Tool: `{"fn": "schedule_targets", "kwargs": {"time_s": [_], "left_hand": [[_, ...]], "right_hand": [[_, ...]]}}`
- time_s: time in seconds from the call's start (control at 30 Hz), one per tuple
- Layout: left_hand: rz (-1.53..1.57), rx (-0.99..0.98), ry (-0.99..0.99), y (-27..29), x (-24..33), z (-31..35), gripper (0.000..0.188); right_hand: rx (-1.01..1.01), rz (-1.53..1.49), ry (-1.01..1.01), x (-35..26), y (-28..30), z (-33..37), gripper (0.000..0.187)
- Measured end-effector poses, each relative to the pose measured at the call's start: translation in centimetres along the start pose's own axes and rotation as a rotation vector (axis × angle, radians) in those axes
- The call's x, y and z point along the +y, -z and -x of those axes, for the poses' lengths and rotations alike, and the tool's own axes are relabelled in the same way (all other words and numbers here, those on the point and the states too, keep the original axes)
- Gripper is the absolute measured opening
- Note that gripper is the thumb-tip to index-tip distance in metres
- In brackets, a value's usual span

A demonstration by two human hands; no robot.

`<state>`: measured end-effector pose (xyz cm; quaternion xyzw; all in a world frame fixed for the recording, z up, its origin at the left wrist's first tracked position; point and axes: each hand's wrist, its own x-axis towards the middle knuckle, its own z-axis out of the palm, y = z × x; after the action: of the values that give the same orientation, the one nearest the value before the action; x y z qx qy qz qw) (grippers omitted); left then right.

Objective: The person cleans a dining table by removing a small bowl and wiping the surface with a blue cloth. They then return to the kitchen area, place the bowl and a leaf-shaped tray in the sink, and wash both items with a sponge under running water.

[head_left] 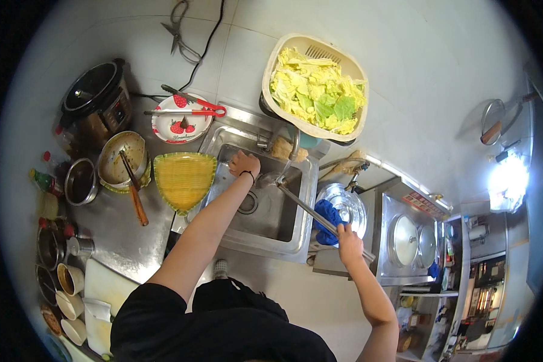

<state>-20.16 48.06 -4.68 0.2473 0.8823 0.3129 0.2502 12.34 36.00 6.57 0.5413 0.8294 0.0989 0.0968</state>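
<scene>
My right hand (349, 245) is closed round the long metal handle of a ladle (311, 211). The handle slants over the right rim of the steel sink (265, 241), and its rounded head lies under the tap (295, 145), partly blurred. Over the left back part of the basin is my left hand (244, 163), a dark band at its wrist. Its fingers bend down and away, so their tips are hidden. A blue cloth (327, 221) is just beyond my right hand, beside the handle.
Left of the sink are a yellow woven basket (184, 178), a strawberry-patterned plate (181, 136) with tongs (190, 112), and a pot (119, 158). Behind it stands a cream colander (276, 114) of cabbage leaves (317, 90). Lidded pots (402, 239) are at right.
</scene>
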Motion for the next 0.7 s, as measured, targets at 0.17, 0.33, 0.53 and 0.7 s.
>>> {"fn": "schedule_targets", "kwargs": {"time_s": [0.17,0.33,0.53,0.7], "left_hand": [[0.144,-0.096,-0.271,-3.8,-0.2,0.3,0.022],[0.837,-0.486,-0.274,-9.2,1.1,2.2,0.013],[0.465,-0.335,-0.517,-9.0,1.0,-0.8,0.019],[-0.011,-0.129,-0.132,0.1,4.0,2.1,0.042]], "right_hand": [[-0.016,-0.050,-0.086,2.3,-1.0,3.2,0.013],[-0.015,-0.083,-0.082,2.6,-2.0,3.4,0.016],[-0.386,-0.871,-0.212,0.6,-3.7,2.1,0.021],[-0.670,-1.504,-0.463,0.2,-5.1,2.9,0.019]]}}
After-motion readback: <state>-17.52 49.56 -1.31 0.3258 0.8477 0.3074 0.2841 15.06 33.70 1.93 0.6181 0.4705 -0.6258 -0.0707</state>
